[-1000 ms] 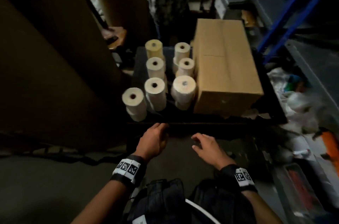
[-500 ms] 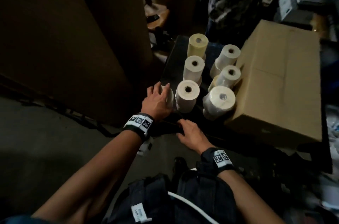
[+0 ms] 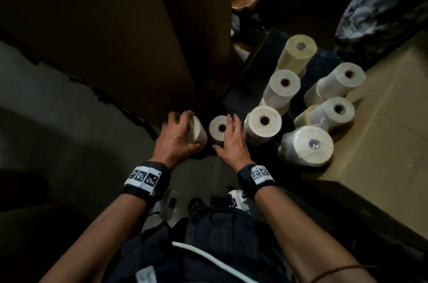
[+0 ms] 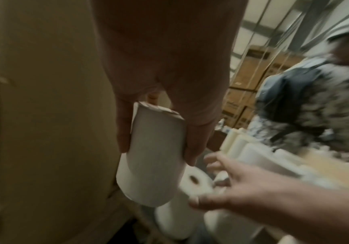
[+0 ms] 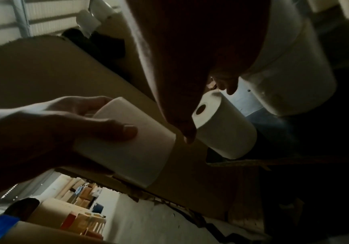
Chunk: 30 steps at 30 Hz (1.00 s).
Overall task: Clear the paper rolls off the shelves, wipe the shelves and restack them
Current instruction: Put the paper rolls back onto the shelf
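Observation:
Several white and cream paper rolls (image 3: pixel 283 88) stand on end on a dark low platform (image 3: pixel 240 88). My left hand (image 3: pixel 183 132) grips the front-left roll (image 3: pixel 198 132) round its side, and the left wrist view shows this held roll (image 4: pixel 154 156) raised and tilted. Just right of it stands another white roll (image 3: pixel 217 128), lower down. My right hand (image 3: pixel 225 134) is spread over this roll (image 5: pixel 221 125) with straight fingers, the thumb beside its near edge. Whether the fingers touch it is unclear.
A large cardboard box (image 3: pixel 382 143) sits right of the rolls on the platform. Tall brown cardboard sheets (image 3: pixel 115 27) stand close on the left. A person in dark patterned clothing (image 3: pixel 382 4) is at the far right. Grey floor (image 3: pixel 58 109) lies to the left.
My left hand closed round the front-left roll and lifted it, uncovering the roll under it. My right hand moved from the platform's edge up over that roll. The view came closer.

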Motion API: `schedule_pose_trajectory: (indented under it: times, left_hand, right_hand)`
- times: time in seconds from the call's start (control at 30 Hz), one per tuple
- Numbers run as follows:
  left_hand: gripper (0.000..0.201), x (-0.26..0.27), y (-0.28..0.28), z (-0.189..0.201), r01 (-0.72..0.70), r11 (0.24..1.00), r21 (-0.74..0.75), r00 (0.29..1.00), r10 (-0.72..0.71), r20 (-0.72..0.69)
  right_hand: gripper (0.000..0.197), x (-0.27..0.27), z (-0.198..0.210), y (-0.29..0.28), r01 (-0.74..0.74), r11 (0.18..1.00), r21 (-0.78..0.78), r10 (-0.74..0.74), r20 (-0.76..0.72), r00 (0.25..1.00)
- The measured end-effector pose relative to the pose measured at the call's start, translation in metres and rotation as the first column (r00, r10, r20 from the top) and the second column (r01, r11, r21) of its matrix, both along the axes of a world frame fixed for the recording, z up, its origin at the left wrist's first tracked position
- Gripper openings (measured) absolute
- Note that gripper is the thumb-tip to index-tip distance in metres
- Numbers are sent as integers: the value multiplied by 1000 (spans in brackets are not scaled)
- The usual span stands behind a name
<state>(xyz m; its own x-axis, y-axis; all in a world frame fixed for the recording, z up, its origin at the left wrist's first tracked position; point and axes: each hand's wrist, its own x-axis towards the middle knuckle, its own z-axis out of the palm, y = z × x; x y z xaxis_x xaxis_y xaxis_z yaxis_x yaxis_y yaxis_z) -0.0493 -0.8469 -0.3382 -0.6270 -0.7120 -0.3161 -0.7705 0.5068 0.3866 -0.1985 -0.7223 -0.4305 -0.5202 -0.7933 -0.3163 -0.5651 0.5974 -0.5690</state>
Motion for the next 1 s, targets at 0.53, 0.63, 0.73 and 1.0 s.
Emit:
schedule_pose_trajectory:
  times: [0.53, 0.63, 0.73, 1.0]
  left_hand:
    - [93, 38, 15, -15, 68, 997, 41, 995, -71, 76]
    - [94, 43, 26, -16, 194, 980, 47, 976, -198, 95]
    - [94, 47, 44, -18, 332, 940, 74, 936, -339, 100]
    - [93, 39, 134, -19, 743, 661, 104, 660, -750, 51]
  right_hand:
    - [92, 34, -3, 24, -8, 995, 103, 16, -74, 997]
    - [92, 62, 0, 64, 111, 988, 111, -105, -60, 993]
    - [92, 89, 5, 105, 300, 947, 117, -295, -55, 954]
    - [88, 166, 43, 244, 735, 670, 105, -731, -83, 677]
